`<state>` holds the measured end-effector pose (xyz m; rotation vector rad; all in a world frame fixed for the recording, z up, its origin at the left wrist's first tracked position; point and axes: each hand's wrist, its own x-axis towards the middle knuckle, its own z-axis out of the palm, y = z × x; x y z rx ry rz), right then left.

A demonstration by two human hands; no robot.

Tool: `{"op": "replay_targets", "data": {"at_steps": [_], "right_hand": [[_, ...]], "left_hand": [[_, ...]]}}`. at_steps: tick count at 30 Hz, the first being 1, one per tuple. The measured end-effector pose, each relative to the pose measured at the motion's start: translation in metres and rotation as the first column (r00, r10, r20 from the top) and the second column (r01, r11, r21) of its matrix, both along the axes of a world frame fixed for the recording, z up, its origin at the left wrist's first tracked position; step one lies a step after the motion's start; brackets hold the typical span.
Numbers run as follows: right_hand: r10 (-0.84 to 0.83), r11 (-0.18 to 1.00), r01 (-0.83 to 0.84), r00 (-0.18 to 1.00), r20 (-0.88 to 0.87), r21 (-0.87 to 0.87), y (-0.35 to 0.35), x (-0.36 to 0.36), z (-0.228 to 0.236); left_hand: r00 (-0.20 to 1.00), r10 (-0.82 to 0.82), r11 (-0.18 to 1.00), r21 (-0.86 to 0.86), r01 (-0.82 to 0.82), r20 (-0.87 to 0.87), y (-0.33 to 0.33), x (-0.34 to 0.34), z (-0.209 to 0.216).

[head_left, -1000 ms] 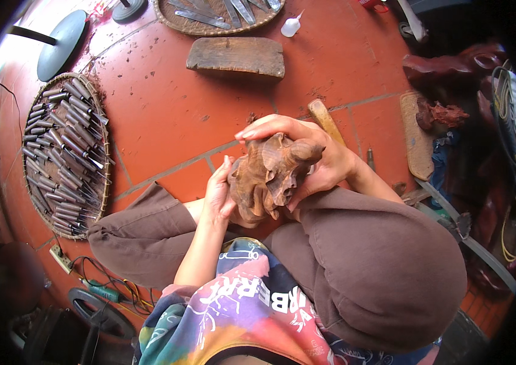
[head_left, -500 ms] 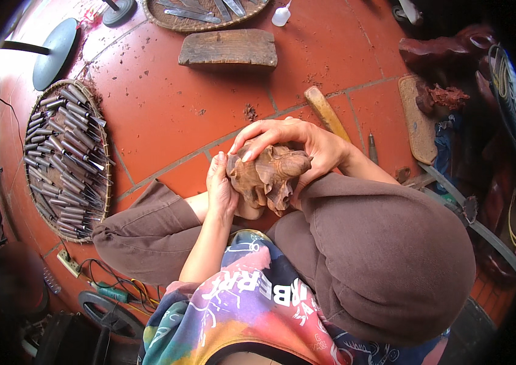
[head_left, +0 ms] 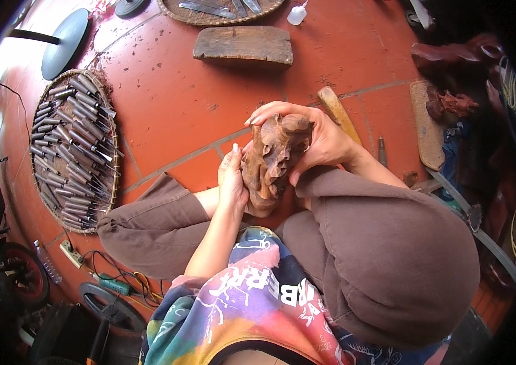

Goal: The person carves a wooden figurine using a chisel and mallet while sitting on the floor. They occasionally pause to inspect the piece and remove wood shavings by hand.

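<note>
Between my hands is a brown wood carving (head_left: 275, 155) with folded, uneven surfaces, held above the floor in front of my lap. My left hand (head_left: 232, 177) grips its lower left side, thumb pointing up along it. Around its upper right side curves my right hand (head_left: 326, 139), fingers over the far end and thumb on the near side. Both palms face the carving, and part of the fingers is hidden behind it. Just beyond my right hand lies a yellowish wooden mallet or bat-like piece (head_left: 338, 114).
A round basket (head_left: 114, 182) of wooden-handled carving tools (head_left: 81, 143) lies at left. A wood block (head_left: 244, 45), a second tool basket (head_left: 221, 22) and a small white bottle (head_left: 297, 14) are at the far side. Dark red carved wood (head_left: 446, 56) stands at right; a power strip (head_left: 72, 254) lies lower left.
The carving has been turned in my hands, from lying sideways to standing more lengthwise away from me. My right hand has shifted around its far end. The whole view has moved slightly.
</note>
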<state>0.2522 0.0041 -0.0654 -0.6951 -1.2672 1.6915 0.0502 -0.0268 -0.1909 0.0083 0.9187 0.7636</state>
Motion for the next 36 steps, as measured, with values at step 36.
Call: {"op": "replay_targets", "data": {"at_steps": [36], "right_hand": [[-0.231, 0.830, 0.488, 0.743, 0.628, -0.271, -0.010, 0.026, -0.037]], "left_hand": [[0.340, 0.184, 0.102, 0.362, 0.927, -0.922, 0.177, 0.010, 0.073]]}}
